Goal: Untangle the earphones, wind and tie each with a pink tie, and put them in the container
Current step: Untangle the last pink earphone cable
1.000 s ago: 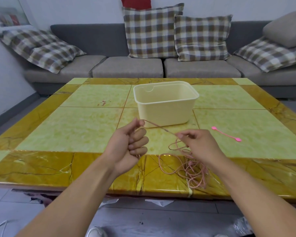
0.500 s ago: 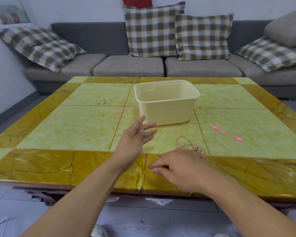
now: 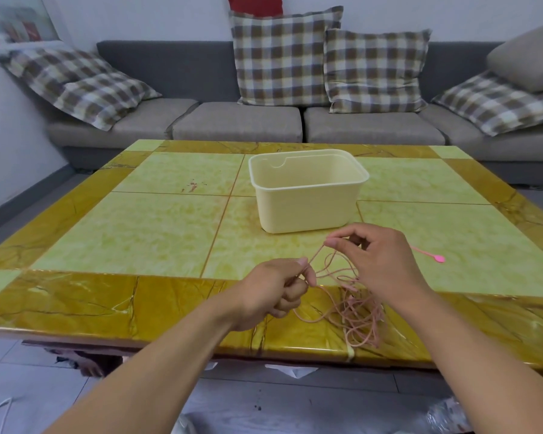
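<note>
Where the right hand (image 3: 379, 261) covers it, the pink tie (image 3: 433, 255) is half hidden.

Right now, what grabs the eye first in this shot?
The tangle of pink earphone cord near the front edge of the yellow table, with the left hand and right hand each pinching a strand and pulling it taut between them. Just behind the hands sits a cream container, and a pink tie lies on the table, partly hidden behind the right hand.
</note>
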A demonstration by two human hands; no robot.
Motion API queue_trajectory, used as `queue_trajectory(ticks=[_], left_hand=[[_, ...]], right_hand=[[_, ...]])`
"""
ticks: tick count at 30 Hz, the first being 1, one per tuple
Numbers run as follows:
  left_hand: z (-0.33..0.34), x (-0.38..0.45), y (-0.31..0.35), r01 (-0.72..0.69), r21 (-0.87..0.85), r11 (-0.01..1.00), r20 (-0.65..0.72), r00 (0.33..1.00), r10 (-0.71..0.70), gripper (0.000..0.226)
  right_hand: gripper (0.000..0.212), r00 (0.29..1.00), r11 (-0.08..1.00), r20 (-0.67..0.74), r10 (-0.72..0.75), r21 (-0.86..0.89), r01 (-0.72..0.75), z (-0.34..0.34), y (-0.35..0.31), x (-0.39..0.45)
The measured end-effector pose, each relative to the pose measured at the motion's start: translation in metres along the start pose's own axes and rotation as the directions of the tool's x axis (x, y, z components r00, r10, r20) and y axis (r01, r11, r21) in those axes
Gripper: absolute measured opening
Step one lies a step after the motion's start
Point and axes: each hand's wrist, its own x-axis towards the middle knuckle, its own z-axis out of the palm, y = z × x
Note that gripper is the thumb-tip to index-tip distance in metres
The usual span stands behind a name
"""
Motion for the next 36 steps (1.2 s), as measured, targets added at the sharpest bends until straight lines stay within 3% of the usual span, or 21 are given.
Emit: queue_trajectory(ticks=[4,11,15,19,23,25,28,32,34,36], left_hand=[[-0.002,-0.001,0.001,0.055,-0.201,0.978,0.125,0.992,-0.030,0.030],[-0.001,0.001,0.008,0.154,-0.368,0.917,0.233,0.970,-0.069,0.039],[0.003,0.003,0.013,0.017,-0.515,0.857,0.070,0.997,0.022,0.039],[-0.002,0.008,0.016,-0.137,-0.665,0.734,-0.175,0.984,0.026,0.039],[0.001,0.010,0.011,-0.362,-0.488,0.794,-0.486,0.868,0.097,0.035],[0.003,0.010,0.010,-0.426,-0.414,0.804,-0.585,0.801,0.123,0.034],[-0.002,0.011,0.010,-0.434,-0.335,0.836,-0.680,0.726,0.103,0.033],[-0.014,0.013,0.006,-0.403,-0.370,0.837,-0.753,0.658,-0.016,0.030],[-0.017,0.014,0.007,-0.417,-0.455,0.786,-0.749,0.658,-0.084,0.028],[-0.018,0.011,0.010,-0.429,-0.589,0.685,-0.681,0.719,-0.136,0.029]], right_hand=[[0.004,0.995,0.995,-0.056,0.081,0.060,-0.078,0.003,0.005,0.004],[0.008,0.988,0.985,-0.093,0.120,0.138,-0.106,0.010,0.005,0.004],[0.010,0.978,0.978,-0.108,0.180,0.128,-0.165,0.018,0.003,0.000],[0.015,0.970,0.970,0.060,0.237,0.039,-0.239,0.025,0.000,-0.003],[0.022,0.974,0.978,0.129,0.189,-0.118,-0.174,0.035,-0.009,-0.007],[0.023,0.953,0.979,0.267,0.144,-0.177,-0.098,0.043,-0.015,-0.011],[0.025,0.888,0.953,0.451,0.094,-0.298,0.051,0.051,-0.026,-0.021],[0.028,0.867,0.914,0.498,0.026,-0.363,0.181,0.052,-0.039,-0.029],[0.030,0.853,0.881,0.522,-0.019,-0.394,0.261,0.053,-0.044,-0.034],[0.031,0.839,0.852,0.543,-0.045,-0.418,0.316,0.056,-0.048,-0.039]])
